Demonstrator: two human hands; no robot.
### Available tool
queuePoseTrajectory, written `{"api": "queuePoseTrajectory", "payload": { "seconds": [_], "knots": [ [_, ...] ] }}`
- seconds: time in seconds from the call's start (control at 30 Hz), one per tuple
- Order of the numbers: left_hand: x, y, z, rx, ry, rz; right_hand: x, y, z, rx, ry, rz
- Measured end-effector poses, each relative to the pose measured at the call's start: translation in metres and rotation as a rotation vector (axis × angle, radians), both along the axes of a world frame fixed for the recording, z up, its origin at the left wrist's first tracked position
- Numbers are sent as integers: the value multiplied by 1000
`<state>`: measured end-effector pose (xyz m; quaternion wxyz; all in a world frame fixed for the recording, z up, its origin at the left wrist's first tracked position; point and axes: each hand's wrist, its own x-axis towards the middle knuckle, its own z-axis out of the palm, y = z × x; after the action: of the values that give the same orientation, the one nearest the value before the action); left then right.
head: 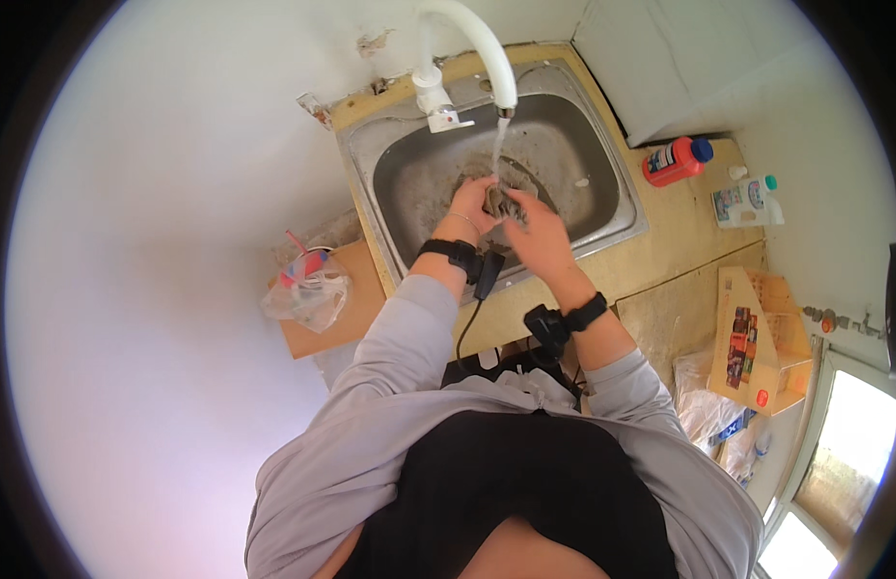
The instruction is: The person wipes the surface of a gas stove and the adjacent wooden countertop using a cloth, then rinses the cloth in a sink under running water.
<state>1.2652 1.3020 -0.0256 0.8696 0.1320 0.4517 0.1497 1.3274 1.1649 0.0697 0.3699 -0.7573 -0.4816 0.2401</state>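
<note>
Water runs from the white curved faucet (502,79) into the stainless steel sink basin (419,159), whose floor is stained brown. Under the stream, my left hand (471,210) holds a small dark brownish object (496,203), partly hidden by fingers and too blurred to name. My right hand (540,228) is at its other side, slightly blurred, fingers spread and apparently touching it; whether it grips is unclear. Both wrists wear black straps with small devices; a cable hangs from the left one (485,275).
A red bottle with a blue cap (672,163) and a white jug with a green cap (748,201) stand on the yellowish counter right of the sink. Left sits a plastic bag (310,297) on a brown board (361,289). An open cardboard box (752,340) stands at right.
</note>
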Motion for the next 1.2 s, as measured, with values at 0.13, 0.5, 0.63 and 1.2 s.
{"api": "queuePoseTrajectory", "payload": {
  "seconds": [0.13, 0.5, 0.63, 1.2],
  "knots": [
    [8, 5, 15, 75, -96, -8, 41, -30, -65, 14, 294, -381],
    [-7, 36, 66, 273, 52, -99, 40, 33, -38, -45, 1276, -457],
    [-6, 36, 90, 397, -79, -207, 34, 69, -60, 44, 1368, -371],
    [-11, 11, 28, -16, -182, 62, 20, 80, -62, 395, 156, -427]
  ]
}}
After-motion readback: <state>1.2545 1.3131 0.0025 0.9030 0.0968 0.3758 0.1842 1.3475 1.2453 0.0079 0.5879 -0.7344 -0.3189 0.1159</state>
